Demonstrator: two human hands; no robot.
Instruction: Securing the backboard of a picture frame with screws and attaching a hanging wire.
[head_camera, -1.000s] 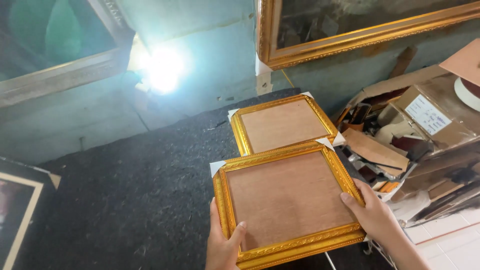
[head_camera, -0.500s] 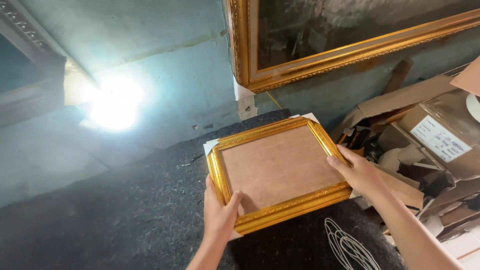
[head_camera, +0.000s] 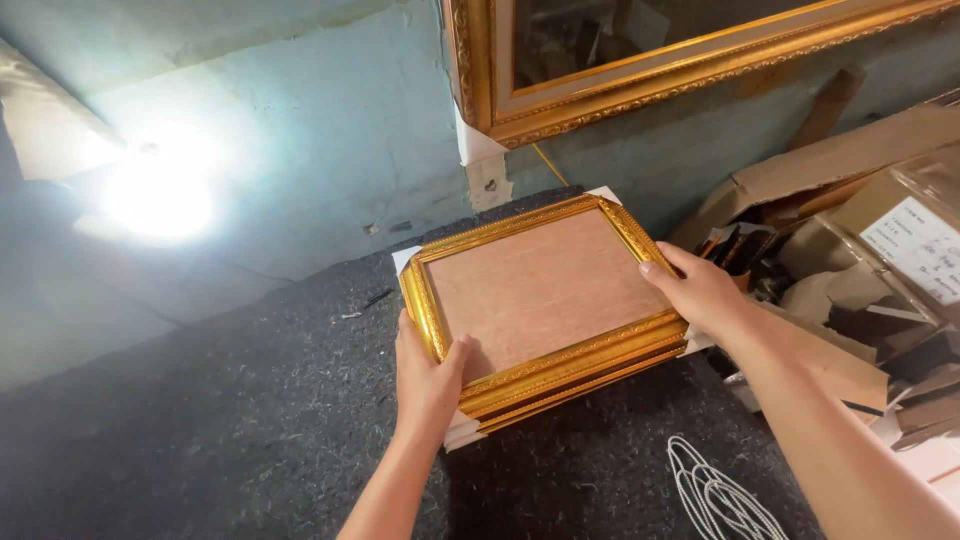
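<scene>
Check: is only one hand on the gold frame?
No, both are: the left hand grips the near left corner of the gold frame and the right hand holds its right edge.

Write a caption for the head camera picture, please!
Left hand and right hand grip a gold picture frame stacked on another, on a dark felt table.
</scene>
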